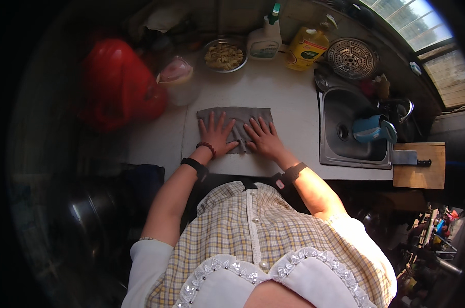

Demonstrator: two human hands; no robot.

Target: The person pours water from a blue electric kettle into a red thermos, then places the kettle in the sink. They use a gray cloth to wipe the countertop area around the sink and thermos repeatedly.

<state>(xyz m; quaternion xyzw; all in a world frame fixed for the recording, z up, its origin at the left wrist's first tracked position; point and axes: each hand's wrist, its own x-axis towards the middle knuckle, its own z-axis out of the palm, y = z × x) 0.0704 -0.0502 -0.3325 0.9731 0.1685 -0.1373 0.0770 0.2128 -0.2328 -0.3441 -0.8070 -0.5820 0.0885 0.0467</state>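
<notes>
A grey cloth (238, 115) lies spread on the white countertop (224, 92), slightly wrinkled in the middle and along its near edge. My left hand (216, 134) rests palm down on its left half, fingers apart. On the right half, my right hand (264, 138) presses flat in the same way, fingers also spread. Both thumbs point inward near the cloth's near edge, with a small gap between them. Neither hand grips anything.
Along the back stand a metal bowl of cut food (224, 56), a white spray bottle (265, 40) and a yellow pump bottle (306, 49). Red plastic bag (120, 84) sits left. Right, a steel sink (334, 111) holds a blue pitcher (367, 129); beside it, a cleaver (405, 157) lies on a wooden board (419, 179).
</notes>
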